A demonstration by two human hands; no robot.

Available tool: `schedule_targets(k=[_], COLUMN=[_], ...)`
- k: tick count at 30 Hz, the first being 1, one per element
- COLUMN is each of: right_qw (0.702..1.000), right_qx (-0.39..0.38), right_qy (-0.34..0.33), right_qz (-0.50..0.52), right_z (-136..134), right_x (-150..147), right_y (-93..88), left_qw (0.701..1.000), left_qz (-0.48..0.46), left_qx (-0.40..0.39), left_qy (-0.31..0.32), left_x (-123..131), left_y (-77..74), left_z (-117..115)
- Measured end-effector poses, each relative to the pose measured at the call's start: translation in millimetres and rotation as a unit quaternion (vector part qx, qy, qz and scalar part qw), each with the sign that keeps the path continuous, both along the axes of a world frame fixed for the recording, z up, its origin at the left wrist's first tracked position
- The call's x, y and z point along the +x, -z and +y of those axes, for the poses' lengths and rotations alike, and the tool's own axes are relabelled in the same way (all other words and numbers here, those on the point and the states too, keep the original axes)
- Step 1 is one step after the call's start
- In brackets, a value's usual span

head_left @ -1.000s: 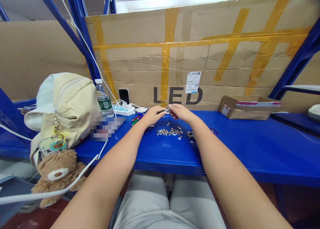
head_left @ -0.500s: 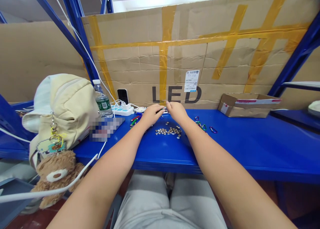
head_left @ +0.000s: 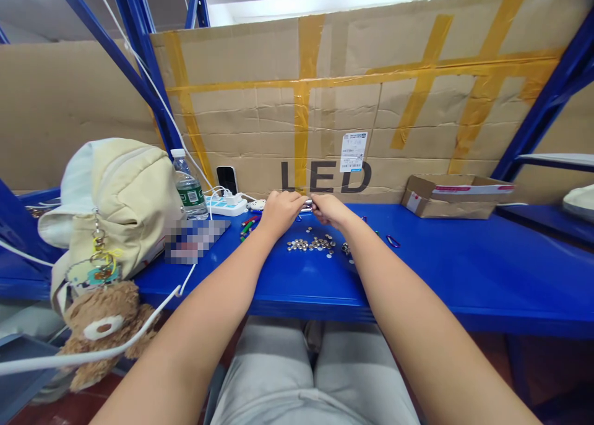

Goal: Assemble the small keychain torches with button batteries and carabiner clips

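Note:
My left hand (head_left: 281,214) and my right hand (head_left: 330,210) meet above the far part of the blue tabletop, both with fingers closed. Between their fingertips is a small silver metal piece (head_left: 308,202), mostly covered; its exact kind is not clear. Just nearer to me lies a loose spread of small round silver discs (head_left: 312,244), like button cells. Slim red and green pieces (head_left: 249,226) lie left of my left hand. A blue carabiner (head_left: 393,241) rests to the right of my right forearm, which partly hides small metal parts (head_left: 346,248).
A white power strip (head_left: 227,206), a phone (head_left: 227,180) and a water bottle (head_left: 189,187) stand at the back left. A cream backpack (head_left: 120,196) with a teddy bear (head_left: 104,323) sits at the left edge. An open cardboard box (head_left: 457,196) is at the back right.
My right hand has turned and lowered slightly, its fingers now pinching from the right side. My left hand has rolled over, back upward. More of the silver piece shows.

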State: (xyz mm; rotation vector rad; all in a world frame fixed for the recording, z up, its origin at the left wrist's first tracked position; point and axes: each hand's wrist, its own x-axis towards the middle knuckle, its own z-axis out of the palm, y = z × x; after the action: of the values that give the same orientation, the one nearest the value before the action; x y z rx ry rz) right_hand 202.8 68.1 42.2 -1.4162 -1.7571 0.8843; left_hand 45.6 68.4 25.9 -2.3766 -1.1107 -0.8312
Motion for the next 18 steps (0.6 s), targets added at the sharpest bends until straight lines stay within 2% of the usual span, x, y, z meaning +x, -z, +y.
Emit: schedule_targets(k=[2,4,7,9,12,14,18], right_qw=[1.000,0.990,0.931,0.907,0.894,0.889,0.896], right_qx=[0.014,0.041,0.036,-0.014,-0.053,-0.071,-0.086], right_qy=[-0.001,0.052,0.126,0.105,0.077,0.077,0.077], right_qz=[-0.026,-0.122,-0.340,-0.408,-0.439,-0.445,-0.428], right_z=[1,4,6,7,6,5,6], right_x=[14,34,64,73,71,66,65], right_y=[-5.8,-10.8,-13.1,-11.3,-6.1,-3.2,-3.4], left_qw=[0.997,0.988,0.960,0.927,0.866,0.839,0.828], left_qz=[-0.059,-0.120,-0.191,-0.236,-0.303,-0.327,-0.329], left_qx=[-0.042,-0.100,-0.202,-0.281,-0.379,-0.412,-0.429], left_qy=[-0.015,-0.011,0.035,0.070,0.119,0.141,0.146], left_x=[0,-2,-7,-10,-10,-8,-5], left_y=[1.1,2.0,3.7,5.4,8.0,8.9,7.8], left_z=[2,5,11,15,21,22,18])
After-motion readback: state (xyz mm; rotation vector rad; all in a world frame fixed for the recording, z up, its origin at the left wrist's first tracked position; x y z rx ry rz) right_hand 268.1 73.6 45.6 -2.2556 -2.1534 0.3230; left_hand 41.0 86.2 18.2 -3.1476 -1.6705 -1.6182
